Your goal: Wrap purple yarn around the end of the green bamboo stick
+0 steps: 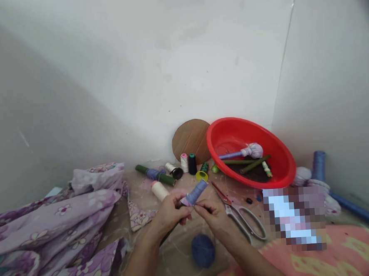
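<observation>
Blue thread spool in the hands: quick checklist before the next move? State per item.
Left hand holding blue thread spool: ok, fingers wrapped around its lower end.
Right hand at the spool: ok, fingertips pinched at its lower end.
Purple cloth scrap at the spool's lower end: cannot tell whether it is fastened.
Scissors apart from right hand: ok, lying beside it, not touching.
Blue yarn ball apart from the hands: ok, resting below them.
Strand from ball to spool: cannot tell, too thin to follow.
</observation>
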A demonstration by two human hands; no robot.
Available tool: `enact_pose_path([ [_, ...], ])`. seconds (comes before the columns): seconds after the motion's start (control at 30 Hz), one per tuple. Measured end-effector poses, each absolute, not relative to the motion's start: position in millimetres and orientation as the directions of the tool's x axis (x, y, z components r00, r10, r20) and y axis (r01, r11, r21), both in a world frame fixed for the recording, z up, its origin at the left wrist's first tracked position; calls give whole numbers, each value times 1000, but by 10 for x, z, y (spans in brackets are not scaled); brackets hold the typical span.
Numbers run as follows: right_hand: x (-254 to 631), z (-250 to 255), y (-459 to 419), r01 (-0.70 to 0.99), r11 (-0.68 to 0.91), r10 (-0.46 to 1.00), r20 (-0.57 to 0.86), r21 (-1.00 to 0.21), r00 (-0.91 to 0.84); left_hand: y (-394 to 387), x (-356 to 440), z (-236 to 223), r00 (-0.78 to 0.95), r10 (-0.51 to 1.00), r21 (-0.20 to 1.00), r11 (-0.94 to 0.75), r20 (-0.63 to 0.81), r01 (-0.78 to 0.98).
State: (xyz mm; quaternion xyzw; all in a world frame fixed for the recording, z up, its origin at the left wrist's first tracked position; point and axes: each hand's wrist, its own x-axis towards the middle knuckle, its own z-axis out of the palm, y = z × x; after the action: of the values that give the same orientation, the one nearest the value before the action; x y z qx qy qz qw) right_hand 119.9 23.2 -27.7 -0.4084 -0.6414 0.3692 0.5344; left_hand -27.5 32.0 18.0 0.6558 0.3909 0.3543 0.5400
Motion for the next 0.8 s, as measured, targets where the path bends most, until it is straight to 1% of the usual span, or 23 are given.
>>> enact_pose_path([
  [0.27, 1178, -302, 245, 167, 388, 920, 391, -906, -13, 309, -196, 184, 338, 941, 974, -98, 25, 202],
  [0.4, 1171, -301, 247, 181, 377, 923, 384, -908, 2, 296, -183, 206, 326, 944, 970, -117, 42, 212],
  [0.6, 1169, -291, 219, 189, 359, 930, 367, -914, 7, 346, -247, 172, 305, 952, 961, -114, 32, 253],
  [0.8, 1168, -279, 195, 239, 394, 912, 410, -887, 19, 393, -301, 127, 300, 953, 963, -110, 33, 245],
])
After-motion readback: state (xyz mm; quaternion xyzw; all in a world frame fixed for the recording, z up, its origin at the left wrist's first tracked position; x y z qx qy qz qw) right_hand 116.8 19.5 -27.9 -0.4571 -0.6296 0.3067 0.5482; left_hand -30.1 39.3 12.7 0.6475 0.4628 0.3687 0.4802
